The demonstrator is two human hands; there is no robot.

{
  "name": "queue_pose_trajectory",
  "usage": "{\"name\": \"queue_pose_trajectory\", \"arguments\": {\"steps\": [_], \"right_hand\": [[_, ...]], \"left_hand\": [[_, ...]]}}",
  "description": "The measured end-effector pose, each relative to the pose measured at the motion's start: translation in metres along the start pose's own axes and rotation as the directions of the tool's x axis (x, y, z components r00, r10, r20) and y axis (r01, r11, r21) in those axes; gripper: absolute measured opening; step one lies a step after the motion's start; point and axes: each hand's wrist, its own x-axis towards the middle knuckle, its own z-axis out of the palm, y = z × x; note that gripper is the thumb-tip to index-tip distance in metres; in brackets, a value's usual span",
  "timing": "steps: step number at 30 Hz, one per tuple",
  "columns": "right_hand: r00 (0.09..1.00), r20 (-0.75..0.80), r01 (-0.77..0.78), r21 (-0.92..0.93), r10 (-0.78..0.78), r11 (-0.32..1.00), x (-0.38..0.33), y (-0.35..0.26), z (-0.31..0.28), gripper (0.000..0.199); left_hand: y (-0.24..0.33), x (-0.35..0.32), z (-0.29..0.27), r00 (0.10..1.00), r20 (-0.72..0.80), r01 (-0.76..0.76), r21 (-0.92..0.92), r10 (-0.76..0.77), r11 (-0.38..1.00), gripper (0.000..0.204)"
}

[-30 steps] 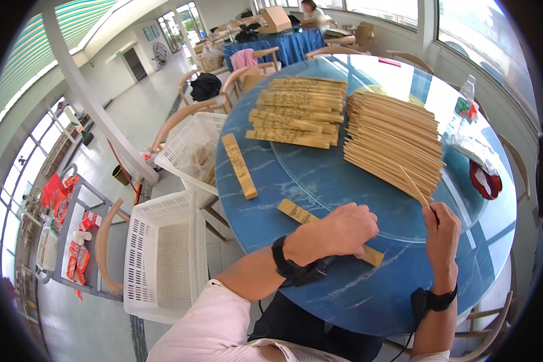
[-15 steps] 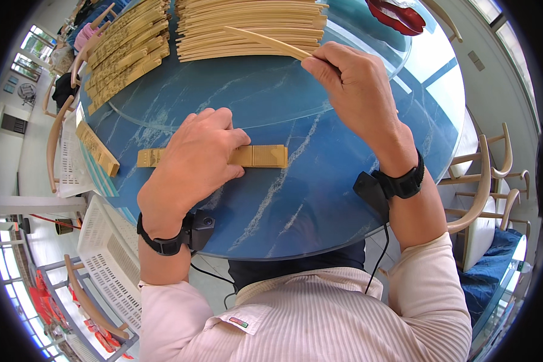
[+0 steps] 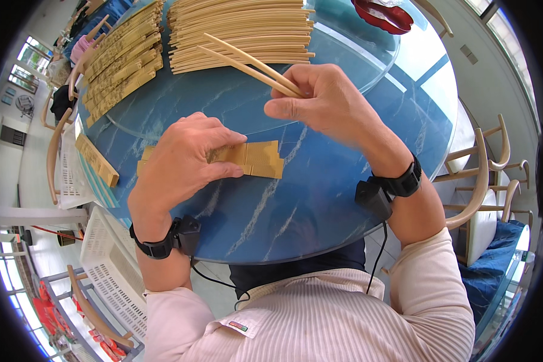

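Note:
My left hand (image 3: 187,151) is closed over a long gold cardboard sleeve (image 3: 263,159) on the blue table, thumb on its near side and fingers on the far side. The sleeve's right end sticks out and looks spread in width, with a crease across it; its middle is hidden under the hand. Above and to the right, my right hand (image 3: 329,99) pinches a pair of pale wooden chopsticks (image 3: 247,60) near one end. Their other ends point up and left, slightly apart, over the table.
A broad pile of pale chopsticks (image 3: 241,24) lies at the back, beside stacked gold sleeves (image 3: 123,57). Another gold sleeve (image 3: 96,160) rests at the left edge. A dark red dish (image 3: 386,17) stands far right. A white basket (image 3: 111,265) and wooden chairs (image 3: 481,181) stand around the table.
My right hand has moved left and nearer, and two chopsticks now show apart where one showed before. Under my left hand the narrow sleeve has spread wider.

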Motion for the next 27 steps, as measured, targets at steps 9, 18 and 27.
{"name": "queue_pose_trajectory", "arguments": {"steps": [9,18,27], "right_hand": [[0.993,0.075,-0.105,0.257,0.089,0.961,-0.007,-0.021,-0.003,0.021],[0.987,-0.149,0.015,0.461,0.061,0.887,-0.008,-0.022,-0.004,0.021],[0.988,-0.151,0.092,0.429,-0.029,0.899,-0.011,-0.024,0.009,0.029]], "left_hand": [[0.024,0.013,0.010,0.881,-0.465,-0.061,0.084,0.093,0.995,0.040],[0.027,0.014,0.040,0.958,-0.020,0.144,-0.829,-0.285,0.541,0.022],[0.015,0.020,0.050,0.800,-0.395,-0.211,-0.890,-0.452,0.404,0.020]]}}
